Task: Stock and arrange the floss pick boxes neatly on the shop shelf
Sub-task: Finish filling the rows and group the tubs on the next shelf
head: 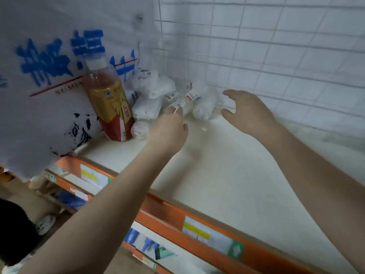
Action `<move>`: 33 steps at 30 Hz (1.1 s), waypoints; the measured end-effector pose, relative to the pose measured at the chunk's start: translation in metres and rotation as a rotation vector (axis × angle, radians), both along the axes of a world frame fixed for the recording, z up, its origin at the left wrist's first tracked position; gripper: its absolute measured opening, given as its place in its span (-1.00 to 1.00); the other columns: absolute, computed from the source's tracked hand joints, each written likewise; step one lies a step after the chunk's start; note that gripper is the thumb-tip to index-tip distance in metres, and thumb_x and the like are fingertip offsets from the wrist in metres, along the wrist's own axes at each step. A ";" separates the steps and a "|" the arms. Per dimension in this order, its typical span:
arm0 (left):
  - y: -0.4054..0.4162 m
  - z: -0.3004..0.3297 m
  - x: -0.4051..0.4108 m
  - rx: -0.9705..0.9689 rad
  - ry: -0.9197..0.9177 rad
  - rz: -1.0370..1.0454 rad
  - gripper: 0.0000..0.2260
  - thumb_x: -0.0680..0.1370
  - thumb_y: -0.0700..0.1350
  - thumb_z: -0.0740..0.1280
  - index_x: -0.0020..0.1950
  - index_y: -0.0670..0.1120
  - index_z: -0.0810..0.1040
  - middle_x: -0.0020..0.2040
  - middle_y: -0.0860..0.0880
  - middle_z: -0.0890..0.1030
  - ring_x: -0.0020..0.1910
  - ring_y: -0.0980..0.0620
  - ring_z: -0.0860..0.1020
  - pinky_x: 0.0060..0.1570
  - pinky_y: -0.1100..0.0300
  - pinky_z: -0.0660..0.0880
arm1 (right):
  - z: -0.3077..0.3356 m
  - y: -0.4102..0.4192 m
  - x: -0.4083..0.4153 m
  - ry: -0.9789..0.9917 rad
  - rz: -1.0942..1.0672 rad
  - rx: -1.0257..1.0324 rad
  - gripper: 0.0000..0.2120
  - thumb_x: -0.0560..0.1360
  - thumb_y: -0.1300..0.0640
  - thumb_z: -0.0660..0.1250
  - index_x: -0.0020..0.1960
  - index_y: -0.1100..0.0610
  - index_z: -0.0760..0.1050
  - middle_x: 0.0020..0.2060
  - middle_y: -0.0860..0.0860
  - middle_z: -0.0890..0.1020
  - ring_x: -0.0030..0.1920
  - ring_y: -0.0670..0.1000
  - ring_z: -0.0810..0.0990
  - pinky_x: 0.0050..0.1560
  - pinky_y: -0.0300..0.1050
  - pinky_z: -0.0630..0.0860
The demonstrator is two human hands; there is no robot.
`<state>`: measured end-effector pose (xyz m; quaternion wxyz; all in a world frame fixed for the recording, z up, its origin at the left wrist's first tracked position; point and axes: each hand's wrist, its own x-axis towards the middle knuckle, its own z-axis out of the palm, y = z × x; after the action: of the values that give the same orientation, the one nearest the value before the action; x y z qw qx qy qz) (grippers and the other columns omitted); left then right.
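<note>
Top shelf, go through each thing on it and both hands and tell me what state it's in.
Bottle: upright, capped, partly full.
Clear wrapped packs: heaped loosely in the back corner, not lined up.
Left hand: at the packs, grip unclear.
Right hand: open, empty, above the shelf.

Left grip (169, 129) loosely curled, right grip (246, 111) splayed — both outstretched

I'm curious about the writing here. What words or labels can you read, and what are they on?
"SUMI", cut off by the bottle: white bag.
Large blue characters on the bag: too blurred to read.
Bottle label: characters unreadable.
Wrapped packets stickers: too small.
Shelf-edge price tags: blurred.
</note>
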<state>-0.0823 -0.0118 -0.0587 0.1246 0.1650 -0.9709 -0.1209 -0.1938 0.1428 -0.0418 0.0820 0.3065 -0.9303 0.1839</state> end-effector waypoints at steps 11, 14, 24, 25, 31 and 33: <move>-0.016 -0.022 -0.048 -0.323 -0.114 0.228 -0.39 0.23 0.03 0.50 0.22 -0.17 0.53 0.02 -0.14 0.60 -0.10 -0.01 0.59 -0.33 0.24 0.49 | 0.007 -0.064 -0.066 -0.067 0.220 0.017 -0.40 0.46 -0.06 0.34 0.44 -0.06 0.21 0.26 0.08 0.38 0.14 0.10 0.49 0.15 0.06 0.44; -0.024 -0.028 -0.052 -0.355 -0.045 0.192 -0.51 0.02 -0.03 0.56 -0.08 -0.11 0.67 -0.28 -0.03 0.61 -0.41 0.05 0.56 -0.59 0.31 0.37 | 0.005 -0.073 -0.069 -0.083 0.209 -0.047 -0.42 0.42 -0.08 0.38 0.40 -0.05 0.29 0.20 0.10 0.40 0.00 0.06 0.52 0.13 -0.04 0.44; -0.019 -0.022 -0.038 -0.133 -0.065 0.074 -0.50 0.58 -0.16 0.22 0.46 -0.19 0.10 0.26 -0.17 0.36 0.24 -0.12 0.36 0.09 0.10 0.40 | 0.009 -0.057 -0.056 -0.067 0.142 -0.209 -0.50 0.38 0.04 0.44 0.29 0.04 0.42 0.12 0.06 0.52 0.02 0.04 0.51 -0.01 -0.25 0.34; -0.017 -0.019 -0.032 -0.118 -0.046 0.065 -0.50 0.58 -0.14 0.22 0.46 -0.18 0.11 0.26 -0.17 0.35 0.25 -0.12 0.35 0.10 0.10 0.39 | 0.010 -0.052 -0.052 -0.057 0.129 -0.217 -0.49 0.37 0.03 0.44 0.29 0.03 0.42 0.12 0.06 0.53 0.05 0.05 0.51 0.01 -0.24 0.35; -0.008 -0.006 0.005 -0.019 0.069 0.001 -0.51 0.56 -0.03 0.24 0.44 -0.15 0.20 0.24 -0.16 0.39 0.19 -0.12 0.41 0.09 0.11 0.38 | 0.020 -0.023 -0.011 -0.030 0.034 -0.283 -0.47 0.36 -0.03 0.46 0.28 0.02 0.43 0.13 0.04 0.54 0.09 0.05 0.53 0.14 -0.13 0.43; -0.003 -0.005 0.022 0.020 0.106 -0.029 -0.50 0.56 -0.02 0.25 0.44 -0.13 0.21 0.24 -0.14 0.40 0.18 -0.12 0.42 0.02 0.09 0.42 | 0.022 -0.010 0.008 -0.016 -0.005 -0.299 -0.48 0.36 -0.02 0.46 0.28 0.03 0.43 0.13 0.06 0.55 0.10 0.06 0.53 0.14 -0.17 0.41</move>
<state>-0.0601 -0.0148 -0.0633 0.1726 0.1454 -0.9639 -0.1412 -0.1859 0.1328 -0.0195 0.1199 0.2872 -0.8939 0.3227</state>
